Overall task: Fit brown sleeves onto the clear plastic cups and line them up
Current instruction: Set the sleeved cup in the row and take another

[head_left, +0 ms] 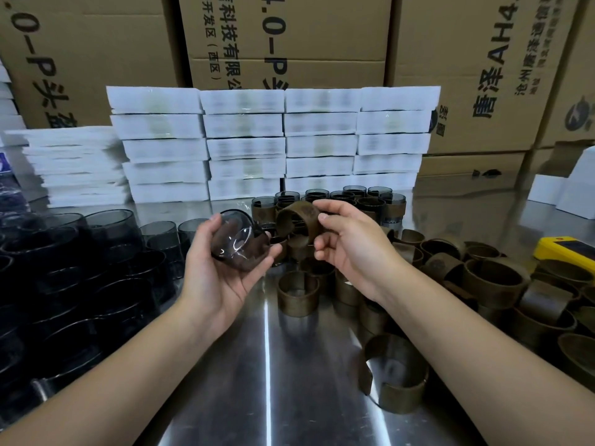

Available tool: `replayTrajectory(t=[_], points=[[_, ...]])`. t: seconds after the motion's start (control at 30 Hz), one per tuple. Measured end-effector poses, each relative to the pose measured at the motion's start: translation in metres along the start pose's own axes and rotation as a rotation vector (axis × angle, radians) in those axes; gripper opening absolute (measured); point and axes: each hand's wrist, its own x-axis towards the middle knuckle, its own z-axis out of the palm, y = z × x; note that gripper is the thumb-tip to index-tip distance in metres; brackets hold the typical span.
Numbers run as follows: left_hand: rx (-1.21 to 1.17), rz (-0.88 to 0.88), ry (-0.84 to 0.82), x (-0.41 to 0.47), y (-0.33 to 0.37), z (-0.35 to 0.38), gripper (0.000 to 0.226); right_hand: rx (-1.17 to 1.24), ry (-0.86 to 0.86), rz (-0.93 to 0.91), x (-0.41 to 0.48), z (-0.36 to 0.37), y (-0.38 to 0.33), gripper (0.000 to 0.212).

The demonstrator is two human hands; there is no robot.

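Cradling a tilted cup [240, 243] in left hand [215, 268], right hand [347, 243] pinching a sleeve [297, 222].

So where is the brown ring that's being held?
In the head view, the brown ring is pinched in the right hand near the middle, just right of the clear cup held by the left hand.

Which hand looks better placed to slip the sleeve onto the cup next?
Probably the right hand: it pinches the brown sleeve, held close beside the clear cup. The left hand cradles that cup, tipped on its side, so it can steady it.
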Motion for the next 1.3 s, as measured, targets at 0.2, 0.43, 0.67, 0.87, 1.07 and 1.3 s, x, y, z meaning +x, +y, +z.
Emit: replayTrajectory(t=[0.2,0.43,0.67,0.87,1.07,1.3], points=[[0.076,0.067,0.028,0.004,-0.006,0.005,0.067,-0.020,-0.090,-0.076,-0.003,-0.001,0.000,0.027],[0.110,0.137,0.042,0.008,-0.012,0.002,0.086,0.021,-0.033,-0.146,-0.007,0.002,-0.007,0.020],[0.227,0.106,-0.059,0.002,-0.015,0.004,0.085,-0.105,-0.115,-0.145,-0.014,0.007,-0.004,0.007],[0.338,0.071,-0.181,0.000,-0.020,-0.001,0.091,-0.292,-0.098,-0.172,-0.014,0.008,0.001,0.013],[0.318,0.078,-0.200,0.000,-0.020,-0.001,0.091,-0.286,-0.173,-0.202,-0.013,0.005,0.002,0.014],[0.292,0.075,-0.162,0.002,-0.020,-0.003,0.089,-0.253,-0.186,-0.214,-0.012,0.005,0.004,0.010]])
